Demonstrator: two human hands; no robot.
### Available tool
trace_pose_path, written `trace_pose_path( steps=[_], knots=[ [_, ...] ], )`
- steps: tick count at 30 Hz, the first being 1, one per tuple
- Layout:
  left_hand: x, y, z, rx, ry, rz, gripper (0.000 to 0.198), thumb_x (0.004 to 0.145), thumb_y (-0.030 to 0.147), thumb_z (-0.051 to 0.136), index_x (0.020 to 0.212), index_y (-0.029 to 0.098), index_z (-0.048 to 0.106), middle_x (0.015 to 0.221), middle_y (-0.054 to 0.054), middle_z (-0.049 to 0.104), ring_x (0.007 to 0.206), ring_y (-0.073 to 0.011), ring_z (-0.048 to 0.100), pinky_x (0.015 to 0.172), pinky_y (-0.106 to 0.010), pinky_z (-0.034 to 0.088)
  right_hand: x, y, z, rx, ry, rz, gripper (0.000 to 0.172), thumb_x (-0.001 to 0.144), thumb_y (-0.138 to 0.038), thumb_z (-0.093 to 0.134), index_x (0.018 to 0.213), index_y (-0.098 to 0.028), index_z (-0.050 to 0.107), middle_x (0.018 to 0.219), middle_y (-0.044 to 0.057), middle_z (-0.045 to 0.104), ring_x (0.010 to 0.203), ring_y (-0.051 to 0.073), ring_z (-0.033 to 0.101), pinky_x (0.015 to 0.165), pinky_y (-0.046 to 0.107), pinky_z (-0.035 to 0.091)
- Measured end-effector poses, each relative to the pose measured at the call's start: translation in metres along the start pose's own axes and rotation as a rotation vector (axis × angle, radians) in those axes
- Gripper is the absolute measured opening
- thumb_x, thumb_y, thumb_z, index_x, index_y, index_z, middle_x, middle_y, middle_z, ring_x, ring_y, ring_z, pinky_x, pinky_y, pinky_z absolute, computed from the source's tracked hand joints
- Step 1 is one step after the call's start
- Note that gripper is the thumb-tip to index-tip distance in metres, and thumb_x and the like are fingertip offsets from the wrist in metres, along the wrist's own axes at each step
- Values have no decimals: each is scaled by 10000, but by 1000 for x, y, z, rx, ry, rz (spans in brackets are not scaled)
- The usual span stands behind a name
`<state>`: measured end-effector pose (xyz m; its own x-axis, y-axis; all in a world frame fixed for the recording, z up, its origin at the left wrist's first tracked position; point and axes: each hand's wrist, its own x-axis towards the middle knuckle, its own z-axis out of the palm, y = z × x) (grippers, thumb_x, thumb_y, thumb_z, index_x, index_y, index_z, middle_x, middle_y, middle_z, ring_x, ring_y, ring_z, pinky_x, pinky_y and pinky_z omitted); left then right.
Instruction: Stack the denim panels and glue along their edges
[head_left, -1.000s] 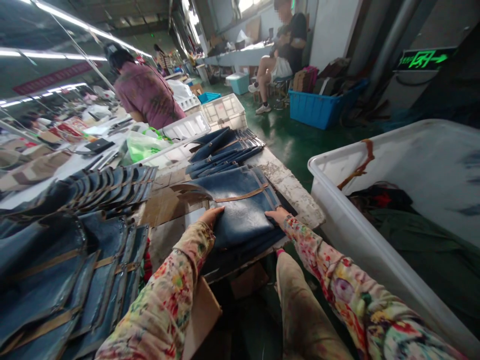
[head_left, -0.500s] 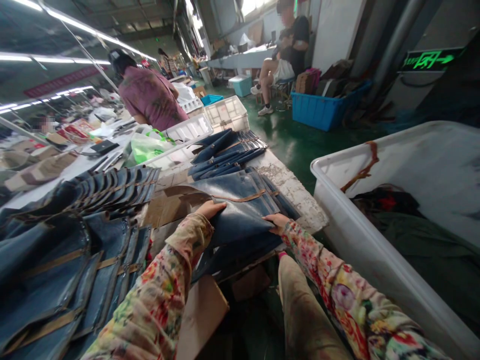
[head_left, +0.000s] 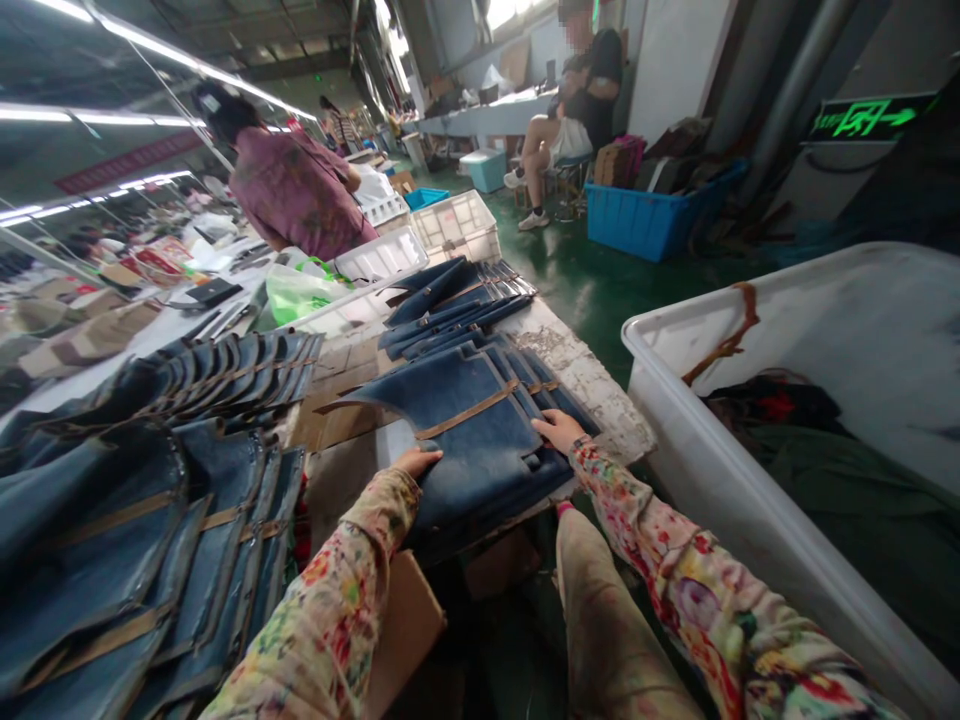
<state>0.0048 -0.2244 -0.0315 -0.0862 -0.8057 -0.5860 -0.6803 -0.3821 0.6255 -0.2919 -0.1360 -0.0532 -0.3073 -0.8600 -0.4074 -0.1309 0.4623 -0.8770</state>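
Pressing top denim panel point(head_left: 469, 420) flat again on stack at table point(head_left: 592, 385) edge after its near edge was lifted half a second ago, left hand point(head_left: 415, 463) fingers curled gripping near-left edge, right hand point(head_left: 559, 430) fingers spread flat on right edge.

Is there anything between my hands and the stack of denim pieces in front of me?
Nothing visible. The left hand and right hand both rest directly on the denim stack, at its left and right edges.
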Motion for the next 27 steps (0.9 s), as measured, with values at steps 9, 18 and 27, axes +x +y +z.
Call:
trace_pose_path(
  steps=[9, 18, 27],
  knots=[
    [-2, -2, -6, -94, -36, -84, 269, 597, 287, 772, 783, 148, 635, 816, -81, 688, 921, -261, 643, 874, -335, 491, 14, 4, -42, -39, 140, -29, 116, 777, -73, 638, 890, -92, 624, 950, 64, 627, 1013, 199, 566, 1000, 437, 377],
    [-7, 1, -6, -115, -27, -96, 253, 611, 263, 769, 786, 138, 637, 854, -87, 691, 1024, -274, 608, 947, -338, 456, -21, -6, -15, 353, -50, -14, 160, 877, -265, 527, 970, -152, 591, 859, 49, 661, 794, 168, 648, 708, 264, 547],
    [-13, 8, -18, -232, -118, -146, 441, 559, 421, 803, 853, 133, 645, 905, -148, 686, 941, -302, 642, 875, -388, 518, -29, -5, 21, 156, -6, 21, 312, 683, -201, 732, 978, -156, 642, 1036, 83, 641, 1132, 234, 528, 1049, 334, 357]
  ],
)
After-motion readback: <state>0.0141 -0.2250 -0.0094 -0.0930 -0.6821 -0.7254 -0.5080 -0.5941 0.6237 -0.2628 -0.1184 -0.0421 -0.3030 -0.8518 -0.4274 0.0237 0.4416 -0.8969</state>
